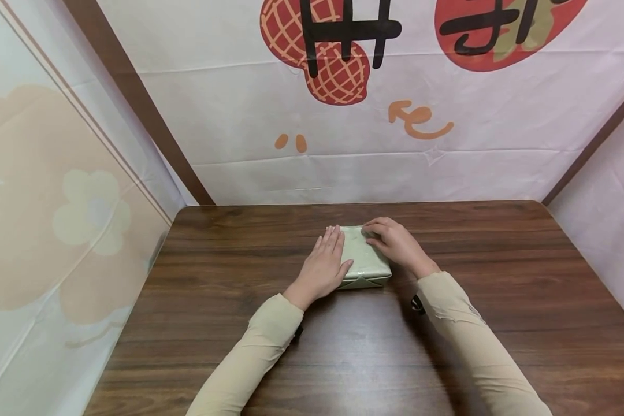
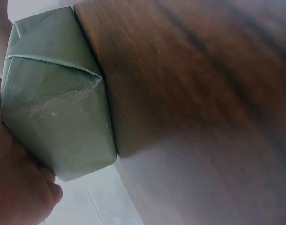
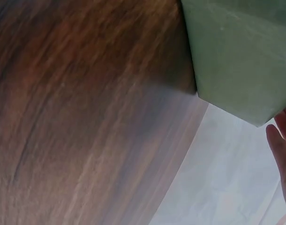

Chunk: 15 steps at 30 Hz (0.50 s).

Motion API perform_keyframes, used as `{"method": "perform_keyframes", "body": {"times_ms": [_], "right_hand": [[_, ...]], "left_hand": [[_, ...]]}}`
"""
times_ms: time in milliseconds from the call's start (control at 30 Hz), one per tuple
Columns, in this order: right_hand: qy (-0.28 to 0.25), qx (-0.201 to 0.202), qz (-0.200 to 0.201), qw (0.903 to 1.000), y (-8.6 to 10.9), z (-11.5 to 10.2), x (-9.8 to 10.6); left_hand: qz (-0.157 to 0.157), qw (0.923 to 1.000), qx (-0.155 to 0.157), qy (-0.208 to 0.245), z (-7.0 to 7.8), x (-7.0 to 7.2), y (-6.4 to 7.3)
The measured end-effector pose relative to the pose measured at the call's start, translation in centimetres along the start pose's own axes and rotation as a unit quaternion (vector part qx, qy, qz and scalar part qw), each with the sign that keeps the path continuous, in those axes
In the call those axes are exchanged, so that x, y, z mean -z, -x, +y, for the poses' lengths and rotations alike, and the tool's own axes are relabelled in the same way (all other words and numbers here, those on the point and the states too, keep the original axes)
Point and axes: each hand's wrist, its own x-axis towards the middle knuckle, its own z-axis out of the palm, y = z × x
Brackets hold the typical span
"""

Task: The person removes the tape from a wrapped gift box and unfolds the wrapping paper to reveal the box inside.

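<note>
A small box-shaped package (image 1: 364,257) wrapped in pale green paper lies on the wooden table. Its near end has a folded, pointed flap, and more folds and a shiny taped-looking strip show on the wrapped package (image 2: 63,122) in the left wrist view. My left hand (image 1: 319,267) rests along the left edge of the top, its fingers straight and pointing away, thumb toward the near side. At the far right corner, my right hand (image 1: 397,247) touches the top with slightly bent fingertips. The right wrist view shows the right thumb (image 3: 276,143) just beside the package's edge.
The dark wooden table (image 1: 229,271) extends around the package on all sides. Behind its far edge hangs a white printed cloth (image 1: 229,121), with another patterned cloth (image 1: 26,231) at the left. Dark wrist straps peek out under both sleeves.
</note>
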Motion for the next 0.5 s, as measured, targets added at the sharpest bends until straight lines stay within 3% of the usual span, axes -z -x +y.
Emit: {"method": "perform_keyframes", "body": {"times_ms": [233, 500], "right_hand": [[-0.041, 0.018, 0.021, 0.9988, -1.0, 0.0, -1.0], [-0.079, -0.005, 0.037, 0.9962, -1.7, 0.0, -1.5]], "left_hand": [[-0.010, 0.9996, -0.001, -0.026, -0.3, 0.1, -0.5], [-0.011, 0.9993, -0.014, -0.033, -0.6, 0.5, -1.2]]}}
